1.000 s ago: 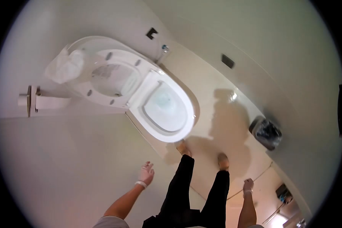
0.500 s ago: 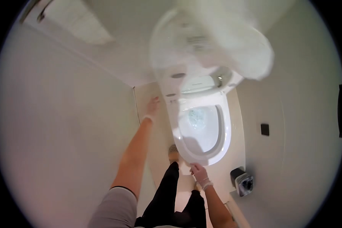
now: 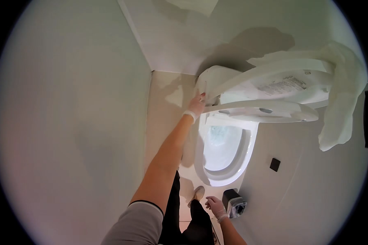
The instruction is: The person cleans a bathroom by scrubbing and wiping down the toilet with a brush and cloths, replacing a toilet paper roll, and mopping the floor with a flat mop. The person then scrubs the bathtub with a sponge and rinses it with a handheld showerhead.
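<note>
My left hand [image 3: 197,105], in a thin see-through glove, reaches to the rear left side of a white toilet [image 3: 200,155], beside the hinges. Its fingers look partly stretched, with no object visible in them; whether they touch the toilet I cannot tell. The seat ring [image 3: 270,111] and the lid [image 3: 282,83] behind it both stand raised. Water shows in the bowl. Low in front of the toilet hangs my right hand [image 3: 216,207], also gloved, fingers loosely bent and apart, holding nothing I can see. It is nearest a small bin.
The dark bin [image 3: 230,197] with a clear liner stands by the right wall. A white paper-like or cloth-like sheet [image 3: 343,98] drapes at the lid's far end. A black square plate [image 3: 275,164] is on the right wall. Another white sheet [image 3: 198,5] shows at the top.
My left hand has moved from beside the toilet to its rear hinge area. My right hand has moved off the bowl's front rim toward the bin. The view has turned and shifted.
</note>
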### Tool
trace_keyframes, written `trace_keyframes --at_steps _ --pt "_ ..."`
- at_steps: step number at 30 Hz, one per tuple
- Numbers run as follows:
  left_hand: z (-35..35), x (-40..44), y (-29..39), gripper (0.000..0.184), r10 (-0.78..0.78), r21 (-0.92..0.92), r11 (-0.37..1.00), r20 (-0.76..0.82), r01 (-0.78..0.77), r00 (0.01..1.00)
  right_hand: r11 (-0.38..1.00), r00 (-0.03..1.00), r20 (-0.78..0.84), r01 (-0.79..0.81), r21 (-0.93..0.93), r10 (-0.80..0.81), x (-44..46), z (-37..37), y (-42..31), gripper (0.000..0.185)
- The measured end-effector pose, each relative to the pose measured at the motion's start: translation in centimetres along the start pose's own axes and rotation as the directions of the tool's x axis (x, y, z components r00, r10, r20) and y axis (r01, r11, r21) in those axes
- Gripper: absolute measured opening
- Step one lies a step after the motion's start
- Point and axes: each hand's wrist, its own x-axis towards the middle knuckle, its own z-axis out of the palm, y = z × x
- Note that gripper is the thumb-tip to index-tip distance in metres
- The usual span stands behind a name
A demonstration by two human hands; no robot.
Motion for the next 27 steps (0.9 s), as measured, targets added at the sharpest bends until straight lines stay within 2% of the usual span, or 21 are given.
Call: trace_keyframes --at_steps 2,4,5,7,8,9,10,11,13,14,15,17,18,19,20,22,24,26,27 --pt "0.9 0.8 -1.2 0.063 0.012 -0.052 0.999 -0.024 -0.013 1.0 0.999 1.0 0.006 0.013 0.031 -0.013 0.0 1.1 -2.3 0.023" --pt "1.5 1.6 -2.5 0.04 -0.1 -0.249 0.966 -0.097 0.073 0.99 0.995 0.999 0.04 0.028 0.096 -0.032 0.2 2.2 -3.7 0.023" --pt "1.7 1.6 -2.3 0.04 -0.096 -0.251 0.965 -0.091 0.071 0.991 0.995 0.999 0.034 0.03 0.099 -0.034 0.2 2.7 -4.2 0.023" --pt "1.9 1.1 -2.2 0.04 -0.064 0.063 0.995 -0.173 0.076 0.983 0.991 0.993 0.057 0.099 0.093 -0.105 -0.2 3.4 -5.2 0.023" --pt "1.6 0.1 -0.8 0.04 -0.061 0.06 0.996 -0.168 0.072 0.984 0.988 0.987 0.06 0.148 0.046 -0.151 -0.2 3.5 -5.4 0.024" --pt "1.1 -1.5 1.5 0.042 -0.022 0.261 0.963 -0.171 0.066 0.985 0.987 0.987 0.054 0.152 0.048 -0.154 -0.5 3.4 -6.2 0.024" --pt "0.5 -2.3 2.7 0.044 0.021 0.453 0.889 -0.168 0.059 0.986 0.975 0.976 0.045 0.215 -0.063 -0.212 -1.0 3.3 -7.7 0.023" --pt "0.3 -2.2 2.9 0.044 0.027 0.455 0.889 -0.165 0.052 0.986 0.947 0.962 0.043 0.273 -0.173 -0.269 -1.4 3.1 -9.0 0.023" --pt "-0.1 -1.7 3.7 0.047 0.1 0.824 0.567 -0.051 -0.014 0.994 0.921 0.939 0.036 0.344 -0.183 -0.343 -1.7 2.4 -10.7 0.023" --pt "-0.5 -1.6 4.2 0.048 0.079 0.879 0.475 -0.005 -0.033 0.997 0.889 0.909 0.029 0.414 -0.198 -0.416 -1.8 1.8 -11.8 0.022" --pt "-0.8 -1.6 4.7 0.049 0.063 0.922 0.38 0.047 -0.068 0.997 0.784 0.822 -0.005 0.541 -0.304 -0.569 -2.1 1.1 -13.2 0.021" --pt "-0.9 -1.2 2.7 0.056 0.065 0.895 0.443 -0.083 0.046 0.994 0.512 0.512 -0.151 0.7 -0.498 -0.846 -4.0 -0.8 -17.9 0.025" --pt "-1.1 -2.0 2.6 0.055 0.019 0.835 0.528 -0.19 0.152 0.982 0.425 0.378 -0.207 0.7 -0.574 -0.902 -6.0 -2.8 -21.2 0.03" --pt "-1.8 -3.0 2.4 0.052 -0.023 0.746 0.618 -0.299 0.248 0.954 0.344 0.24 -0.246 0.683 -0.645 -0.939 -8.4 -5.1 -24.7 0.034" --pt "-2.6 -4.1 2.1 0.05 -0.064 0.635 0.699 -0.403 0.329 0.913 0.285 0.071 -0.3 0.572 -0.769 -0.951 -9.9 -7.4 -26.7 0.043" --pt "-3.1 -7.9 0.1 0.053 0.053 0.537 0.817 -0.433 0.21 0.9 0.253 -0.198 -0.347 0.386 -0.887 -0.917 -13.2 -11.7 -33.3 0.067" --pt "-2.6 -14.9 3.6 0.052 0.23 0.654 0.755 -0.337 0.051 0.913 0.178 -0.365 -0.358 0.442 -0.879 -0.86 -15.3 -14.7 -39.6 0.076" --pt "-1.2 -19.9 5.0 0.05 0.312 0.701 0.712 -0.349 0.026 0.884 0.045 -0.36 -0.143 0.269 -0.962 -0.922 -13.8 -17.7 -43.7 0.079" --pt "-0.6 -22.6 5.6 0.049 0.344 0.671 0.741 -0.349 -0.023 0.872 0.028 -0.275 -0.118 0.309 -0.951 -0.954 -13.2 -18.8 -44.8 0.076"
